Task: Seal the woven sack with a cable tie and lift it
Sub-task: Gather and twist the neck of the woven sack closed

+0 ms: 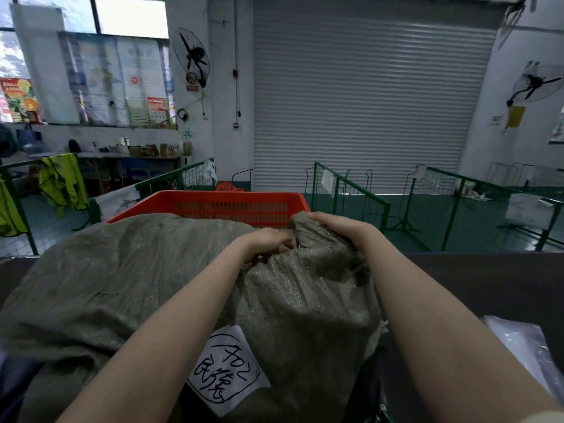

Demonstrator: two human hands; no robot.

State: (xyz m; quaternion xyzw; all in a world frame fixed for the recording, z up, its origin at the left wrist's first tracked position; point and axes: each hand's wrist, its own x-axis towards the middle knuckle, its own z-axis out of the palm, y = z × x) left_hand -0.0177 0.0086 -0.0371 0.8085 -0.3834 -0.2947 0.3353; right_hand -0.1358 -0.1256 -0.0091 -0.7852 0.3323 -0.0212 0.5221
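Note:
A grey-green woven sack (305,300) fills the foreground, bulging and upright, with a white handwritten label (227,369) on its near side. Its mouth is bunched into a neck (305,228) at the top. My left hand (268,242) clutches the fabric just left of the neck. My right hand (338,225) is closed around the neck from the right. No cable tie shows in this view. More of the same grey-green fabric (100,276) lies crumpled to the left.
A red plastic crate (222,204) stands right behind the sack. Green wire fences (351,190) line aisles left and right on a green floor. A dark table edge (476,279) runs at right with a clear plastic bag (525,346). A roller shutter closes the far wall.

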